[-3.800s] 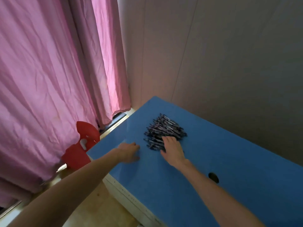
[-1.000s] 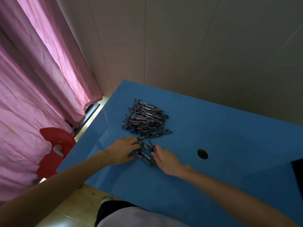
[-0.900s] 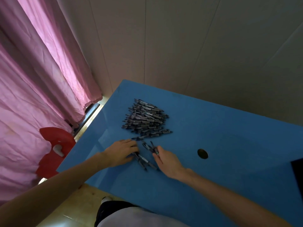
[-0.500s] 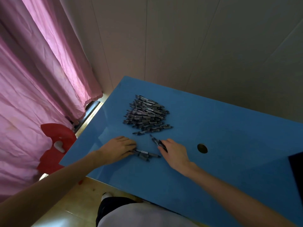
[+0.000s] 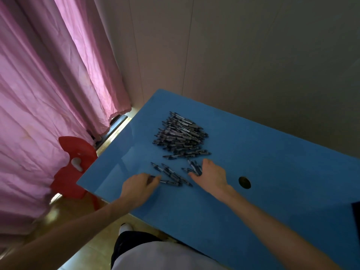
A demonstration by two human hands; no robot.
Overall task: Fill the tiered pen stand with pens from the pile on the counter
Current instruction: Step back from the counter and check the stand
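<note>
A big pile of dark pens lies on the blue counter near the wall. Several loose pens are spread in front of it, between my hands. My left hand rests on the counter with its fingertips pinched on the end of one loose pen. My right hand lies palm down, fingers flat on a few pens just below the pile. No tiered pen stand is in view.
A round cable hole sits in the counter right of my right hand. A dark object pokes in at the right edge. A red plastic chair and pink curtains stand left of the counter.
A small group of pens has been dragged out of the pile toward me and spread out. My hands have moved apart, the left to the left, the right toward the pile.
</note>
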